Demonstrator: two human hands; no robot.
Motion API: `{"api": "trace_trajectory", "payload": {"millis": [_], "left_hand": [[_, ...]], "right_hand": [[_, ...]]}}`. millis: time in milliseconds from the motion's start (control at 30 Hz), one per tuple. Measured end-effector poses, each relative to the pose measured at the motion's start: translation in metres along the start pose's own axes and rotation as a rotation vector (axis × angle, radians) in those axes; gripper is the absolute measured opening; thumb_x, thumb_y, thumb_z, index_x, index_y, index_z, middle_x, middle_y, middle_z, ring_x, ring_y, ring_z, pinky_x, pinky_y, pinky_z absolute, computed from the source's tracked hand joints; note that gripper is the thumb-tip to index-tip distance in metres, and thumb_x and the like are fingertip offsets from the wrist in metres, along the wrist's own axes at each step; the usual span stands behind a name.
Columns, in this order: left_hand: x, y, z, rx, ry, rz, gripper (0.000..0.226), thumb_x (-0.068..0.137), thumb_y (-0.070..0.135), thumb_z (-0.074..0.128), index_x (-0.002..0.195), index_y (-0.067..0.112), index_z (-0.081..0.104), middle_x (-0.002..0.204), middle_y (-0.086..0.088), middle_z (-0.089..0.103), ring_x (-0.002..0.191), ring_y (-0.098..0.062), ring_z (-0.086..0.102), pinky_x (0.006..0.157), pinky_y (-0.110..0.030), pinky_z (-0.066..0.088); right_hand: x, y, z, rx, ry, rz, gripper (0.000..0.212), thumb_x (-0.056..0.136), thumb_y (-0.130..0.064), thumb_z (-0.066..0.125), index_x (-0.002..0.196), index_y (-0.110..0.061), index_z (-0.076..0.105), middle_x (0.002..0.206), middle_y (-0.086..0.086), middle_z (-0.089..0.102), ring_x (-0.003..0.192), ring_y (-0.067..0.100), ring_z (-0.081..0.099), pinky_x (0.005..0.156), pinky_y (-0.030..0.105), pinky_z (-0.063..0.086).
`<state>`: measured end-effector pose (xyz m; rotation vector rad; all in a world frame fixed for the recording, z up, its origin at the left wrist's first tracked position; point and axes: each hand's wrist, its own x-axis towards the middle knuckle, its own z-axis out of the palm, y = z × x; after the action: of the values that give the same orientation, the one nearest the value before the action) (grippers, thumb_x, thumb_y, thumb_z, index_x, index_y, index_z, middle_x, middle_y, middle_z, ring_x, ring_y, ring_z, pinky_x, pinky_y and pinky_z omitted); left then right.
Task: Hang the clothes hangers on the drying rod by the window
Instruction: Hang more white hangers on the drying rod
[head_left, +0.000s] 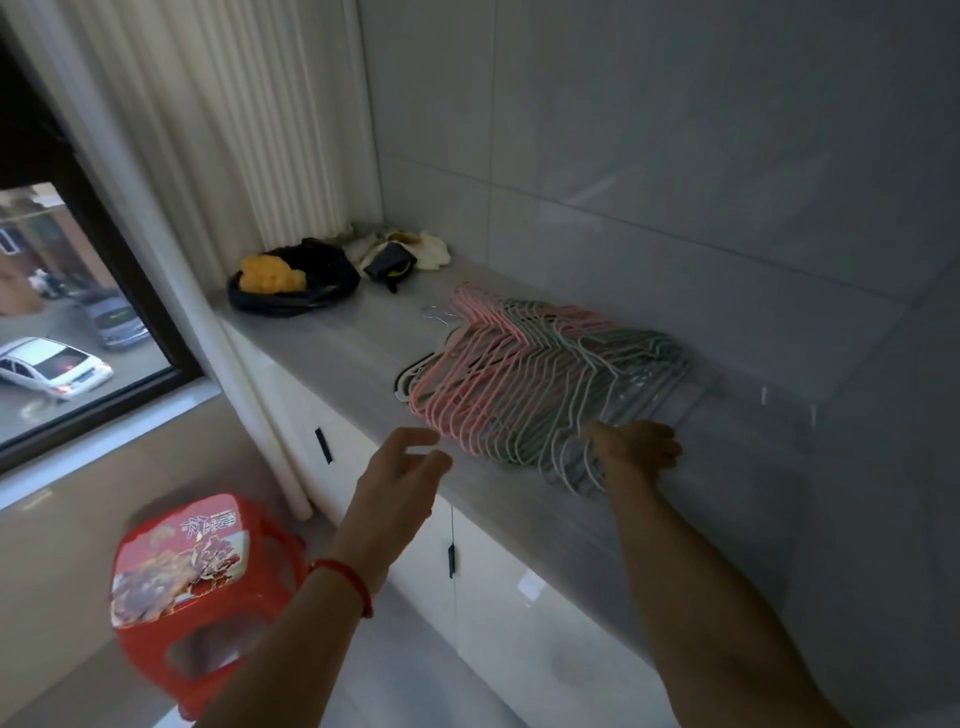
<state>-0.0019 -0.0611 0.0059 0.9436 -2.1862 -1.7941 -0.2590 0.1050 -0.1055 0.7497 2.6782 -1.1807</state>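
Observation:
A fanned stack of several thin clothes hangers (530, 374), pink, green and white, lies flat on the grey countertop (337, 353) against the tiled wall. My right hand (636, 447) rests on the near right end of the stack, its fingers curled among the white and grey hangers there. My left hand (400, 483) hovers just short of the pink hangers at the counter's front edge, fingers spread and holding nothing. A red string is tied round my left wrist. No drying rod is in view.
A black bag with a yellow object (291, 283) and a heap of cloths (400, 249) sit at the counter's far end by the white curtain (208, 130). A red plastic stool (197, 587) stands on the floor below left. The window (57, 322) is at left.

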Motion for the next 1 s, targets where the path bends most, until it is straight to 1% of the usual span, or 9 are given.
{"api": "trace_trajectory", "payload": {"millis": [167,267,400,500,600,733,800,900,1000], "left_hand": [[-0.027,-0.008,-0.007,-0.071,-0.017,-0.018,0.021,0.096,0.025,0.062,0.116,0.03,0.064,0.113,-0.002,0.069,0.098,-0.021,0.067,0.09,-0.047,0.059],[-0.055,-0.014,-0.019,-0.19,-0.026,-0.045,0.017,0.097,0.022,0.061,0.111,0.027,0.069,0.113,-0.006,0.071,0.102,-0.024,0.069,0.088,-0.045,0.061],[-0.1,-0.034,-0.044,-0.265,-0.015,-0.066,0.023,0.101,0.037,0.056,0.117,0.023,0.066,0.117,-0.005,0.069,0.107,-0.024,0.067,0.089,-0.047,0.061],[-0.134,-0.06,-0.066,-0.324,-0.019,-0.153,0.036,0.102,0.048,0.05,0.118,0.021,0.067,0.116,-0.004,0.071,0.106,-0.025,0.069,0.089,-0.05,0.061],[-0.174,-0.086,-0.086,-0.436,0.072,-0.215,0.046,0.1,0.055,0.048,0.115,0.018,0.07,0.113,-0.006,0.074,0.104,-0.024,0.07,0.092,-0.051,0.059],[-0.237,-0.114,-0.109,-0.543,0.359,-0.202,0.048,0.103,0.052,0.042,0.102,0.015,0.072,0.098,-0.007,0.075,0.095,-0.023,0.069,0.089,-0.045,0.058],[-0.27,-0.127,-0.122,-0.561,0.477,-0.16,0.05,0.102,0.058,0.041,0.116,0.021,0.072,0.105,-0.004,0.077,0.103,-0.022,0.071,0.098,-0.047,0.056],[-0.329,-0.145,-0.142,-0.527,0.613,-0.14,0.054,0.1,0.067,0.031,0.119,0.033,0.069,0.096,0.004,0.079,0.092,-0.018,0.074,0.079,-0.033,0.059],[-0.398,-0.164,-0.16,-0.539,0.741,-0.207,0.059,0.098,0.069,0.029,0.107,0.028,0.069,0.087,-0.005,0.079,0.076,-0.027,0.071,0.067,-0.035,0.053]], "right_hand": [[-0.072,0.013,-0.014,0.244,0.0,-0.223,0.122,0.069,-0.041,0.084,0.156,0.004,0.012,0.148,0.029,0.03,0.121,0.048,0.053,0.094,0.053,0.054],[-0.146,0.022,-0.027,0.477,-0.269,-0.335,0.103,0.061,-0.046,0.08,0.145,-0.006,0.037,0.136,0.013,0.053,0.111,0.032,0.063,0.093,0.046,0.057],[-0.258,0.053,-0.032,0.433,-0.624,-0.505,0.048,0.084,-0.048,0.076,0.118,-0.019,0.058,0.105,0.002,0.069,0.098,0.022,0.069,0.072,0.029,0.05],[-0.332,0.08,-0.028,0.396,-0.817,-0.547,0.057,0.087,-0.057,0.069,0.13,-0.022,0.053,0.107,-0.005,0.071,0.093,0.013,0.072,0.07,0.025,0.054],[-0.393,0.108,-0.019,0.376,-0.985,-0.541,0.059,0.098,-0.044,0.058,0.149,-0.022,0.037,0.111,-0.008,0.068,0.086,0.004,0.072,0.065,0.02,0.055],[-0.47,0.136,-0.017,0.359,-1.142,-0.572,0.064,0.09,-0.06,0.058,0.141,-0.024,0.046,0.106,-0.009,0.068,0.091,0.007,0.067,0.076,0.025,0.053],[-0.503,0.151,-0.017,0.338,-1.227,-0.606,0.077,0.076,-0.076,0.059,0.138,-0.031,0.049,0.116,-0.006,0.07,0.101,0.01,0.069,0.086,0.03,0.056],[-0.541,0.176,-0.017,0.165,-1.328,-0.799,0.081,0.073,-0.076,0.057,0.138,-0.029,0.047,0.126,0.004,0.066,0.108,0.023,0.068,0.093,0.05,0.057],[-0.582,0.2,-0.026,0.046,-1.495,-0.851,0.079,0.082,-0.071,0.061,0.146,-0.029,0.041,0.139,0.001,0.059,0.121,0.025,0.062,0.102,0.051,0.053]]}}
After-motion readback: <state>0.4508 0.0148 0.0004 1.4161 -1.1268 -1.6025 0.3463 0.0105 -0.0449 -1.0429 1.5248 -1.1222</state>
